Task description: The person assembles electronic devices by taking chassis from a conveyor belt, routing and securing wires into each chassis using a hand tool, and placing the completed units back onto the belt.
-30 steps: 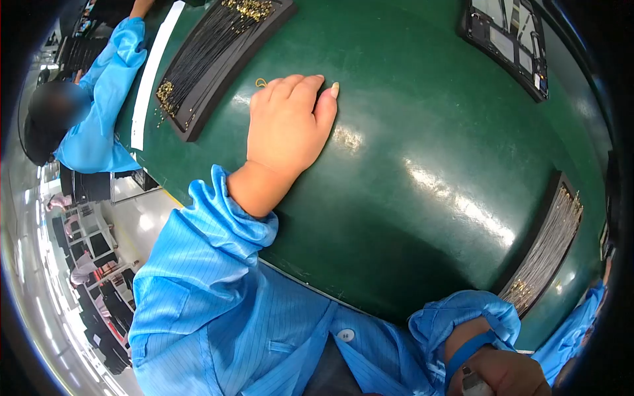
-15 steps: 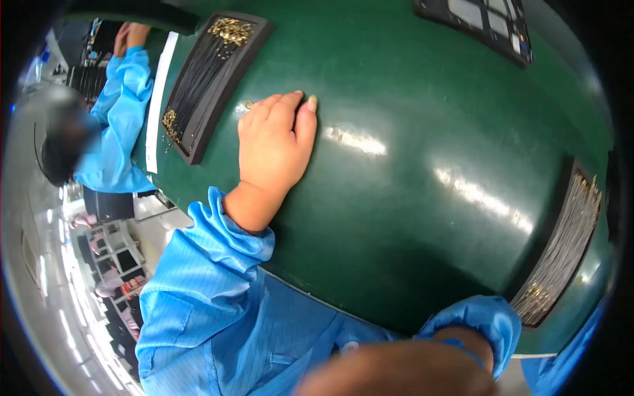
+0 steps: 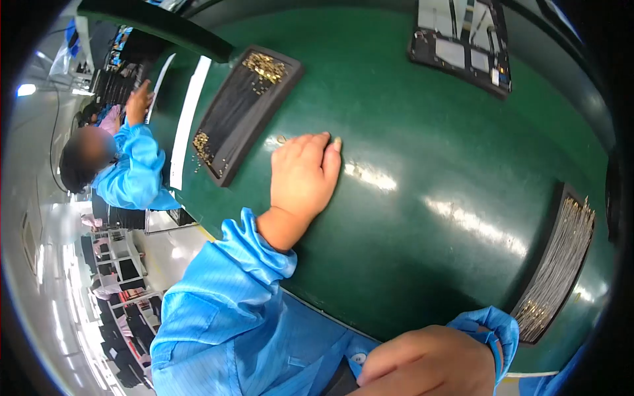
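Observation:
My left hand lies palm down on the green tabletop, fingers stretched forward and thumb a little apart. Nothing shows in its grasp. Beside its little finger is a small gold-coloured ring-shaped piece. My right hand is close to the front of my blue coat, near a button; the lower frame edge cuts it off and its fingertips are hidden. Beyond the left hand stands a dark tray holding thin black cables with gold-coloured ends.
On the right, another dark tray holds a bundle of grey cables with gold-coloured tips. A black case with pale panels lies at the far edge. A co-worker in a blue coat sits left, behind a white strip.
The view has shifted, so the table sits lower and further right. My right hand has come into clearer view by the coat. My left hand stays on the table. The co-worker's arm has moved.

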{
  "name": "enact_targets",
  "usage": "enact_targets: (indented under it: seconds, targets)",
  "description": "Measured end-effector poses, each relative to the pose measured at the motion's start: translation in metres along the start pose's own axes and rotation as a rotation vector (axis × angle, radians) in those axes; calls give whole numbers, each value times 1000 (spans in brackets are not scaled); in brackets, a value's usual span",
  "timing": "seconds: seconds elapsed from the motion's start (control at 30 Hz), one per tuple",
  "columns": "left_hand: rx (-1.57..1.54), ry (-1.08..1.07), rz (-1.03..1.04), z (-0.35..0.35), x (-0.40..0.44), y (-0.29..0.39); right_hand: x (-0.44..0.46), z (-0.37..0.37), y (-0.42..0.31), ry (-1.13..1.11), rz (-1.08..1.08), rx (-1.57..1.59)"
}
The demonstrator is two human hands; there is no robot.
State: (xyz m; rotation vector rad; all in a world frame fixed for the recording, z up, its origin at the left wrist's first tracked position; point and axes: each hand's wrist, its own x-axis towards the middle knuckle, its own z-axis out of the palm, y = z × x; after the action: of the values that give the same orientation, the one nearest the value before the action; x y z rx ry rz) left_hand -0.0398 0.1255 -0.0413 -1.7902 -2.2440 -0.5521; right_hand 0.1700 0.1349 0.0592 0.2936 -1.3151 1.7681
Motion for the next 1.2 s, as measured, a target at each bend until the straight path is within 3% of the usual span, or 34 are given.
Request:
enact_targets:
  seconds: [0.2,0.27,0.33,0.4,0.5,0.6,0.7,0.73,0.77,0.9,0.93,1.0,1.07,1.1,1.17,1.2]
  targets:
    - [-24,12,-80,-6,0,1,10,-14,-6,-157,-115,-232]
    - [-71,11,-83,-5,0,0,1,-7,-1,73,4,-355]
    - [-79,17,-95,-1,1,-2,-10,1,7,404,275,-400]
    - [-503,-499,-489,-21,29,8,-17,5,17,771,512,-161]
    - [-1263,-447,-749,-16,61,47,-46,-1,29,1139,748,-32]
    - [-1841,-421,-1123,14,103,74,-79,-13,33,1297,801,187]
    - [-1913,-128,-1186,45,138,85,-84,-18,28,1194,871,269]
    - [-1955,-174,-1008,52,143,83,-84,-21,26,1165,909,295]
    - [-1954,-105,-1032,58,153,81,-87,-22,26,1111,924,294]
    - [-1769,103,-1359,59,184,78,-91,-29,17,973,941,216]
    - [-1860,110,-1183,73,186,64,-93,-31,20,918,865,92]
    - [-1892,-9,-1222,77,191,59,-100,-32,22,828,732,-163]
    - [-1910,-291,-1165,83,191,55,-92,-36,22,825,674,-532]
    - [-1897,-277,-1051,80,189,63,-89,-39,23,774,633,-742]
    - [-1852,-253,-1063,65,188,63,-86,-44,30,653,503,-1173]
    - [-1856,-242,-1055,49,181,64,-87,-43,33,638,502,-1229]
